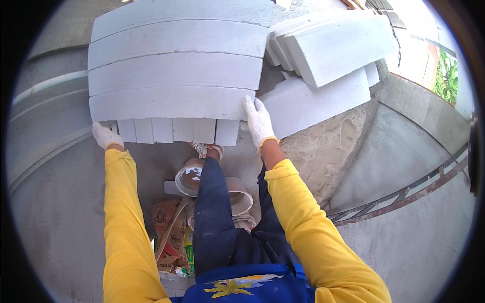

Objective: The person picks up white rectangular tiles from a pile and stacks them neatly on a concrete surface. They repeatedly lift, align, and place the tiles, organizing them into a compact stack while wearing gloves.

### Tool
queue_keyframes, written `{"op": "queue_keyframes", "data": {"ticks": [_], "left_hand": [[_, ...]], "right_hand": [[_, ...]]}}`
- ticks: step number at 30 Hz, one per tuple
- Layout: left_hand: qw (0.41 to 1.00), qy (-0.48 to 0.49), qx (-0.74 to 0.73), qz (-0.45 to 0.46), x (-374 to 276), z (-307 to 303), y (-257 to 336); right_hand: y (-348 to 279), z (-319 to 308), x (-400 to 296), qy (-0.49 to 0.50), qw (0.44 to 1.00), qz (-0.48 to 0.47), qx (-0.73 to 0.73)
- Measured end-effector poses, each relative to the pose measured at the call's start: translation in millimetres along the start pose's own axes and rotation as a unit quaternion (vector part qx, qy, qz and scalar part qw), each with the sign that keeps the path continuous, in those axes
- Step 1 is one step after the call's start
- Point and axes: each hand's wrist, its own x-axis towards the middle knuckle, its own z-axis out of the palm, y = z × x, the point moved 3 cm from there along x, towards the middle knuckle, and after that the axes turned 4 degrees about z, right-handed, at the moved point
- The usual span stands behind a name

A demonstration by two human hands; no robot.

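Note:
Before me four white lightweight concrete blocks point(174, 70) lie side by side as a flat layer. The nearest block point(166, 103) has both my gloved hands on it. My left hand point(107, 135) grips its near left corner, the fingers partly hidden at its underside. At the right end, my right hand point(259, 119) clasps the same block with the fingertips on its edge. Under this layer several more blocks point(183, 130) stick out towards me, set crosswise in a row. Both hands wear white knit gloves.
On the right, more white blocks point(337, 53) lie stacked askew by a rough mortar patch point(326, 147). Below me are two buckets point(240, 197), one holding liquid point(189, 180), and a torn cement bag point(170, 231). A rusty metal truss point(401, 193) runs along the right wall.

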Motion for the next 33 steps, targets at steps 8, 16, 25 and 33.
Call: {"op": "queue_keyframes", "data": {"ticks": [8, 16, 25, 33], "left_hand": [[0.824, -0.393, 0.189, -0.361, -364.4, 5.6, -253.3], [0.870, -0.306, -0.051, -0.384, -438.9, 130.4, -373.7], [0.920, -0.189, -0.059, -0.339, -450.9, 129.3, -374.8], [0.888, -0.181, -0.045, -0.421, -529.4, 86.2, -286.9]], "right_hand": [[37.6, -229.1, 36.9, 0.192, 0.972, -0.025, 0.136], [-66.0, -497.6, 177.4, 0.269, 0.945, -0.176, 0.063], [-68.9, -496.6, 244.9, 0.075, 0.948, -0.186, 0.248], [-87.2, -544.5, 204.0, -0.004, 0.967, -0.156, 0.201]]}}
